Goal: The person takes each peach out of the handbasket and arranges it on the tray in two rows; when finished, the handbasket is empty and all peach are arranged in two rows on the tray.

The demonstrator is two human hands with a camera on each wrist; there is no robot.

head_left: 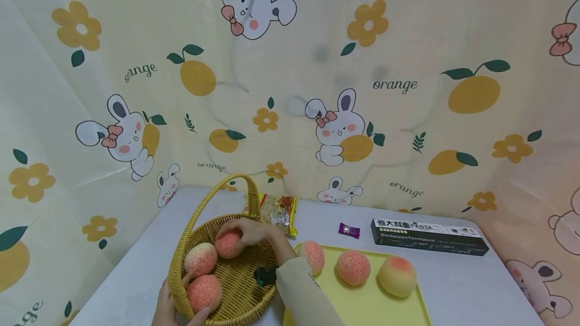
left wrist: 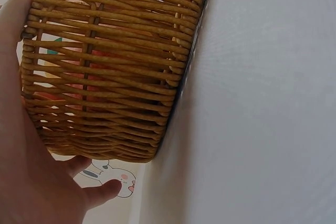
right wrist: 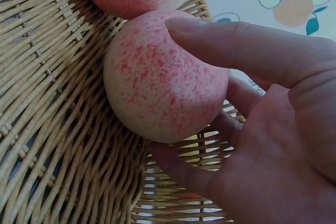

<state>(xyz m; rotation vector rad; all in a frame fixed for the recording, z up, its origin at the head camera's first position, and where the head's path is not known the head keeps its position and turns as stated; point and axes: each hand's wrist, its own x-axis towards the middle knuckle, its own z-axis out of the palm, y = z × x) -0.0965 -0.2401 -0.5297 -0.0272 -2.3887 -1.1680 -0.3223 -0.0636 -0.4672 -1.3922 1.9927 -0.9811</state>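
Observation:
A wicker basket (head_left: 242,286) with a tall arched handle stands on the left of the table. My left hand (head_left: 165,308) grips its near-left rim; in the left wrist view the left hand (left wrist: 39,182) lies along the woven wall. Inside, my right hand (head_left: 251,230) holds a pink speckled peach (head_left: 228,245) near the far side. The right wrist view shows the thumb on top of that peach (right wrist: 165,77) and fingers round its side and underneath. Two more peaches lie at the basket's left, a paler one (head_left: 201,259) and a pinker one (head_left: 205,293).
Right of the basket is a yellow tray (head_left: 362,311) bearing three visible peaches (head_left: 353,267); the right sleeve covers part of it. A noodle packet (head_left: 283,213) lies behind the basket. Farther right are a small purple wrapper (head_left: 349,230) and a black pasta box (head_left: 428,238), before a printed curtain.

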